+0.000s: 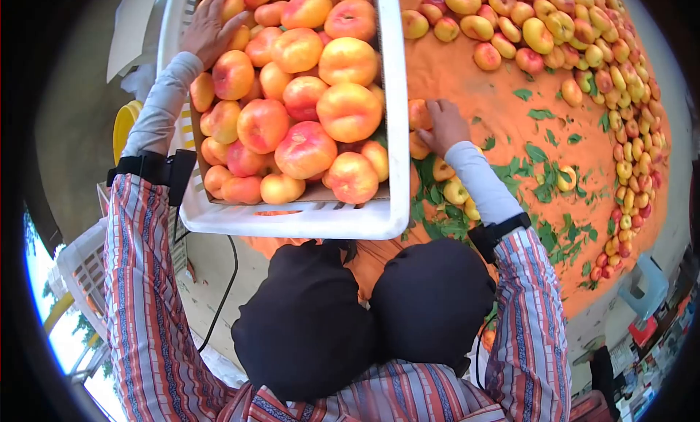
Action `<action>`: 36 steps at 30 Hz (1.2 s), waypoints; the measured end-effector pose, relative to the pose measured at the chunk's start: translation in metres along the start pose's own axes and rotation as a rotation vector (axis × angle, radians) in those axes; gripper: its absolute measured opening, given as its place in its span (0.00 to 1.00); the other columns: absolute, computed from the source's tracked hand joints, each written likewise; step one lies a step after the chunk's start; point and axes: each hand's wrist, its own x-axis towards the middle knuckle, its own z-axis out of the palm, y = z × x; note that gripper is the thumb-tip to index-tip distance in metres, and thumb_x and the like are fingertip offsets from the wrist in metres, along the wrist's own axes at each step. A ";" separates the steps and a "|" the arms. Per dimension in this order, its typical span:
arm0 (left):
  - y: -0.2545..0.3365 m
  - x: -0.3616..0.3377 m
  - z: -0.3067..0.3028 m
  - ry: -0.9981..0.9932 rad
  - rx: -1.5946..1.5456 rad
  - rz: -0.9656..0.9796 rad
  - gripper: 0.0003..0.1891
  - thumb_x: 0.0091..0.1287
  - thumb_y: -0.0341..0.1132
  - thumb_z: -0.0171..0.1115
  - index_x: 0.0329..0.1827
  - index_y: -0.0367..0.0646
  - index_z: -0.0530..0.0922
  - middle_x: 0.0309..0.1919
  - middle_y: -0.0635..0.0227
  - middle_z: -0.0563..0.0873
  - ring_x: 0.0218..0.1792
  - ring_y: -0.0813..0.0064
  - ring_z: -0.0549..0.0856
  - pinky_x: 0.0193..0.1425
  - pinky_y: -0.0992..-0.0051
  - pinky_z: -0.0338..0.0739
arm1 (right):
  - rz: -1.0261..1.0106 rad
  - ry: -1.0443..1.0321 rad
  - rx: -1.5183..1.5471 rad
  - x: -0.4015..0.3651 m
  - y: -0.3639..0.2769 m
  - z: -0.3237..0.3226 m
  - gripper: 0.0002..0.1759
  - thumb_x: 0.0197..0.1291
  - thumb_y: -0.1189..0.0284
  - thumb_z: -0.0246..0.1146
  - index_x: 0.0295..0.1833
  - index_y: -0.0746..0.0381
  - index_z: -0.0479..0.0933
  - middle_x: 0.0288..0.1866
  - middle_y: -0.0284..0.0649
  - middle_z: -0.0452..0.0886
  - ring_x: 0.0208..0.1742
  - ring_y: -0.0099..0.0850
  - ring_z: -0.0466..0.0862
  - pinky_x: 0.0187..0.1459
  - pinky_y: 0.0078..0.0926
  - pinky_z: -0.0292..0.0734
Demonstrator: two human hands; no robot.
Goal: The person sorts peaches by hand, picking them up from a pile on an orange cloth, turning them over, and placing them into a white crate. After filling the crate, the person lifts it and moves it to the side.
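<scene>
Flat orange-red peaches [305, 149] fill a white plastic crate [292, 224] at the upper left, directly in front of me. My left hand [211, 30] lies on the fruit near the crate's left edge, fingers spread. To the right of the crate, my right hand [444, 125] has its fingers bent around a peach [419, 114] that rests over the orange cloth [467, 79]. The right hand's fingertips are partly hidden. Just below that hand, more peaches [456, 191] sit among green leaves.
A long pile of peaches [539, 34] curves along the cloth's top and right side. Loose leaves [536, 154] are scattered on it. A pale blue plastic item [646, 287] and a red one [642, 330] are at lower right. Another crate [84, 265] stands at the left.
</scene>
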 end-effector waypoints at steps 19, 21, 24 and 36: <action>0.015 -0.007 -0.019 -0.082 -0.012 -0.039 0.37 0.60 0.50 0.53 0.68 0.42 0.54 0.66 0.52 0.59 0.66 0.53 0.59 0.70 0.61 0.49 | -0.126 -0.255 1.742 0.024 -0.061 -0.224 0.31 0.62 0.54 0.51 0.63 0.62 0.61 0.55 0.47 0.71 0.48 0.35 0.76 0.40 0.26 0.76; 0.017 -0.008 -0.021 -0.120 -0.099 -0.089 0.35 0.60 0.48 0.52 0.68 0.41 0.55 0.66 0.53 0.58 0.66 0.55 0.59 0.69 0.62 0.51 | -0.227 -0.173 1.172 0.048 -0.102 -0.255 0.30 0.60 0.57 0.55 0.61 0.65 0.62 0.54 0.46 0.72 0.50 0.32 0.75 0.46 0.26 0.74; 0.015 -0.010 -0.025 -0.049 -0.170 -0.097 0.32 0.62 0.48 0.50 0.67 0.41 0.57 0.64 0.52 0.61 0.64 0.54 0.62 0.68 0.62 0.54 | -0.422 -0.085 0.545 0.081 -0.161 -0.262 0.30 0.54 0.62 0.62 0.58 0.68 0.64 0.52 0.46 0.73 0.53 0.33 0.74 0.55 0.27 0.68; 0.038 -0.005 -0.054 0.151 -0.425 0.109 0.24 0.58 0.38 0.58 0.58 0.43 0.70 0.56 0.55 0.72 0.57 0.57 0.71 0.62 0.64 0.65 | -0.744 0.228 -0.216 0.170 -0.181 -0.202 0.29 0.57 0.61 0.55 0.59 0.69 0.63 0.61 0.53 0.66 0.63 0.45 0.65 0.64 0.38 0.57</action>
